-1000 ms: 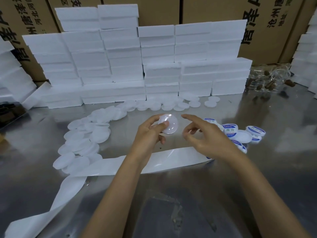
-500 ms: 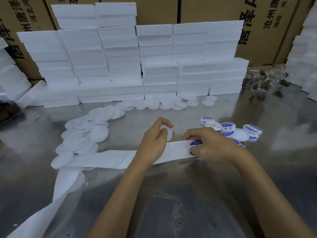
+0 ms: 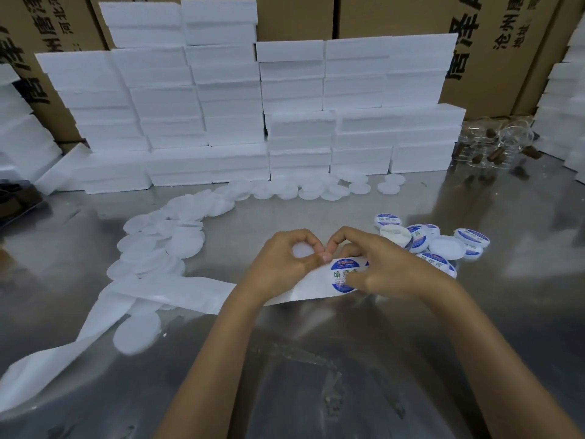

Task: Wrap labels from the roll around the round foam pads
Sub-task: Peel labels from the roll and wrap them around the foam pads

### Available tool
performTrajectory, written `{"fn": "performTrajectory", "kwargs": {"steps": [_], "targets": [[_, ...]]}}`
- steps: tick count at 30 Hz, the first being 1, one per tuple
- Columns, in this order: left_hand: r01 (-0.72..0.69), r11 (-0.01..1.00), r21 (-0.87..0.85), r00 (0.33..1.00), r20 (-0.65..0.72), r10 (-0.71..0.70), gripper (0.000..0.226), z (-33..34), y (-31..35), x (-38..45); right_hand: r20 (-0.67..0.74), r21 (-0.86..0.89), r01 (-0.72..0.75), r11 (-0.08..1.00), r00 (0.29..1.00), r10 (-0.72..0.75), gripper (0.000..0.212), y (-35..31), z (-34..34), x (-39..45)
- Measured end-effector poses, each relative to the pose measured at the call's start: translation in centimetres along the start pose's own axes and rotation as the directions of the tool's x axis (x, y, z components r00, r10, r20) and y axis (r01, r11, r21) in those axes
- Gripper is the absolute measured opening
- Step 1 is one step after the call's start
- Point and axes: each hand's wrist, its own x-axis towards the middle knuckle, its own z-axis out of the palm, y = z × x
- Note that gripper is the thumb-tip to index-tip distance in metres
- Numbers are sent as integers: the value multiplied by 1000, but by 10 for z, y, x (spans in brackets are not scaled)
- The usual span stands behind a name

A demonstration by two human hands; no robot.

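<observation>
My left hand [image 3: 281, 264] holds a round white foam pad [image 3: 302, 250] between curled fingers and thumb, just above the label strip. A white backing strip [image 3: 177, 288] runs from the lower left across the steel table to my hands. On its right end sits a round blue-and-white label [image 3: 343, 274]. My right hand [image 3: 383, 267] pinches that end of the strip at the label, fingers partly covering it. The two hands touch at the fingertips.
Bare white foam pads [image 3: 186, 245] lie in a curved heap to the left and along the back. Labelled pads [image 3: 424, 240] are piled to the right. Stacked foam blocks [image 3: 285, 122] and cardboard boxes stand behind; glass jars [image 3: 497, 144] at the back right.
Both hands came down from mid-air to the strip. My right hand took hold of the strip's end and a label now shows. My left hand brought the pad next to it.
</observation>
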Motion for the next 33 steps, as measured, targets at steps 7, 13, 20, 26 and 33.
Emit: {"fn": "performTrajectory", "kwargs": {"steps": [7,13,20,26,33], "targets": [[117,978,-175,993,-4,-119,12,-14,-3,-3,-102,31,75,997,992,-71,47,-6,3,-2],[257,895,-365,953,249,-172,26,-26,-6,-10,-155,104,127,986,982,-110,41,-10,10,0],[319,887,-334,919,337,-203,41,-27,-5,-10,-181,143,121,982,979,-94,31,-7,13,5],[328,868,-373,926,310,-216,33,-24,-4,-11,-182,167,110,980,980,-79,30,-5,12,6],[403,774,-489,904,343,-254,22,-21,-2,-13,-183,144,226,963,963,-198,37,-11,15,3]]}}
